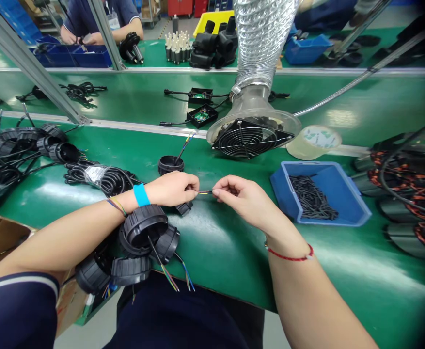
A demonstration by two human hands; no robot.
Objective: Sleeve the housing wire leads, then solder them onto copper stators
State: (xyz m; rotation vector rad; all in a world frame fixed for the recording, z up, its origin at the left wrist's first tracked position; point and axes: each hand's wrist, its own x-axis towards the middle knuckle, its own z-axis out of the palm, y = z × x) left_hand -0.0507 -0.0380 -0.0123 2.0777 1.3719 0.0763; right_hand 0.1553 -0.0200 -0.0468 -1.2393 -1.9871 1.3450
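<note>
My left hand (174, 188) pinches thin coloured wires (202, 192) over the green bench. With thumb and forefinger closed, my right hand (242, 195) grips a small black sleeve (210, 192) at the ends of those wires. Whether the sleeve is around a wire or only beside it is too small to tell. Below my left wrist lie several black ribbed caps (146, 224) with loose wire ends (170, 278) pointing toward me. Another black cap (170, 164) with wires standing up from it sits just beyond my left hand.
Right of my hands, a blue bin (350, 194) holds many short black sleeves (312, 198). A fan (250, 138) under a foil duct (265, 39) hangs ahead. Coiled black cables (101, 177) lie left, wound copper parts (412, 194) right. A co-worker's hands (88, 39) show across the bench.
</note>
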